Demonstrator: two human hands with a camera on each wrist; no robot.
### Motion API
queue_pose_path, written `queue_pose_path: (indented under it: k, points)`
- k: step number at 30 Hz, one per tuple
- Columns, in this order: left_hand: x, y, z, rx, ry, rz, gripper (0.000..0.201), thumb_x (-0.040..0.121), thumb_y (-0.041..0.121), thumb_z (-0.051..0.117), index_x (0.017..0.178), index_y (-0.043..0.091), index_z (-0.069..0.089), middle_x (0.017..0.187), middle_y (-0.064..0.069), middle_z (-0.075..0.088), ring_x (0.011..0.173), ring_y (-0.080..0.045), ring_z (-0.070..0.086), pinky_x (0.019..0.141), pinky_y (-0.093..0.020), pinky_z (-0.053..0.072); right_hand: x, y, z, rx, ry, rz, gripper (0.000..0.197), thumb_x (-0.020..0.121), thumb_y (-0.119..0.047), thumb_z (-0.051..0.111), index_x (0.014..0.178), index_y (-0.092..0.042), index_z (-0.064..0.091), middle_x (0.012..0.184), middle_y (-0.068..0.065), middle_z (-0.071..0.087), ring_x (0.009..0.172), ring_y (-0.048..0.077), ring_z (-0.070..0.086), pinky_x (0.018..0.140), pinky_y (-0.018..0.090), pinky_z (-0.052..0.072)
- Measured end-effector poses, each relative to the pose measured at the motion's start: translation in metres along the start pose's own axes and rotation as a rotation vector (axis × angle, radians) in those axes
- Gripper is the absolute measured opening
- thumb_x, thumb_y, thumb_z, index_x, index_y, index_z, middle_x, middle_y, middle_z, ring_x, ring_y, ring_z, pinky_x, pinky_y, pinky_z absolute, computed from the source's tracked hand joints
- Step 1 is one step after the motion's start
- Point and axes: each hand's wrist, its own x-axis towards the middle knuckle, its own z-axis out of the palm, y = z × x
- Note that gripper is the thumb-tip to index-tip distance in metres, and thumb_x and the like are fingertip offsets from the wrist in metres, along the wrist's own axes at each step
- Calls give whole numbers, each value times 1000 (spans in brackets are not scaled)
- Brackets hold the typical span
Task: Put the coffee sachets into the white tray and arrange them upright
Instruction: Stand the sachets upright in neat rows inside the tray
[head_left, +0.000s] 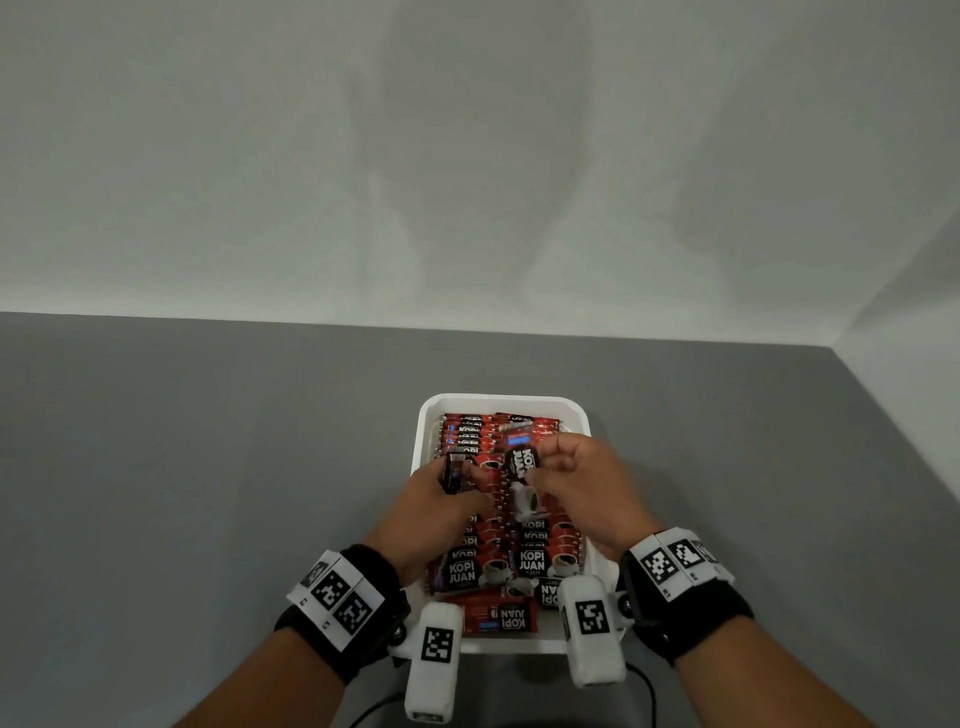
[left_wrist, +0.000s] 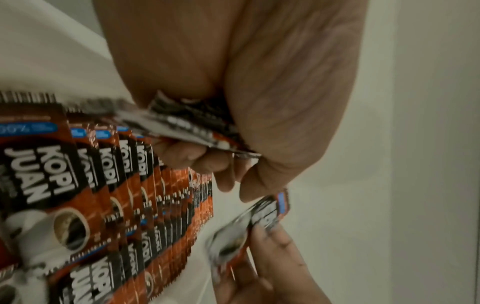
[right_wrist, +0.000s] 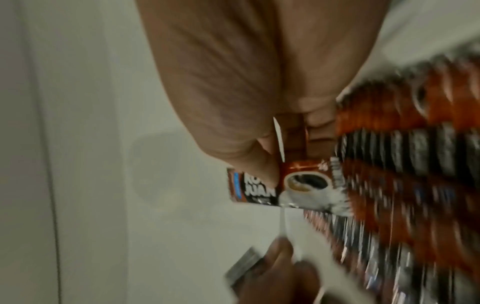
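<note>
At six o'clock in the white tray (head_left: 425, 415), loose sachets (head_left: 506, 616) lie flat; rows (head_left: 530, 561) stand behind them. Over the tray's middle the left hand (head_left: 434, 512) pinches one sachet (head_left: 453, 473), and the right hand (head_left: 582, 480) pinches another (head_left: 522, 462). Each is best slid edge-down into the gap, I judge, keeping its neighbours propped. The far rows (head_left: 470, 431) at twelve o'clock are blurred; the grey surface (head_left: 208, 467) lies beyond.
</note>
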Motion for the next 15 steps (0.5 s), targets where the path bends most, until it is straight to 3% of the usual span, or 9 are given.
queue_pose_path:
  k: [2, 4, 5, 7, 9, 11, 15]
  points:
    - [4, -3, -5, 82, 26, -33, 12, 86, -3, 65, 90, 8, 62, 80, -6, 71, 65, -16, 69, 57, -31, 56, 2, 3, -10, -403, -105, -47, 18, 92, -6, 68, 95, -20, 78, 83, -6, 74, 74, 11, 69, 67, 27, 56]
    - [8, -6, -9, 329, 14, -29, 9, 82, 6, 64, 88, 13, 64, 87, -6, 74, 76, -20, 72, 68, -37, 62, 1, 7, -11, -689, -246, -36, 25, 92, -4, 63, 103, -21, 77, 94, -9, 69, 79, 6, 62, 63, 13, 44]
    - [10, -7, -10, 480, -22, -14, 9, 82, 8, 63, 89, 14, 66, 88, -5, 74, 76, -18, 71, 69, -33, 61, 1, 11, -8, -790, -302, -38, 29, 91, -2, 60, 105, -22, 76, 101, -7, 69, 85, 8, 61, 66, 13, 43]
    - [12, -9, -10, 731, -175, 26, 12, 83, 11, 60, 90, 16, 68, 87, 2, 73, 73, -11, 68, 68, -27, 59, -2, 17, 0, -917, -390, -49, 36, 84, 3, 55, 100, -25, 71, 108, -2, 66, 96, 16, 63, 77, 25, 51]
    - [12, -13, -6, 907, -354, 71, 12, 85, 20, 57, 91, 21, 67, 92, 7, 73, 83, -9, 69, 81, -32, 60, -5, 18, 6, -979, -430, -44, 35, 81, 8, 53, 95, -21, 66, 106, 2, 65, 96, 22, 63, 81, 36, 55]
    - [12, -19, -4, 1026, -455, 71, 16, 88, 26, 55, 97, 21, 67, 100, 6, 72, 92, -13, 68, 89, -36, 58, -7, 17, 9, -1027, -447, -51, 31, 84, 9, 52, 97, -16, 64, 106, 6, 65, 95, 24, 62, 81, 36, 55]
    - [11, -31, 2, 1168, -499, 18, 27, 92, 21, 53, 115, 18, 65, 115, -1, 70, 105, -19, 67, 96, -36, 56, -9, 17, 14, -1067, -408, -84, 28, 86, 9, 52, 87, -20, 49, 96, 4, 55, 85, 22, 55, 71, 32, 45]
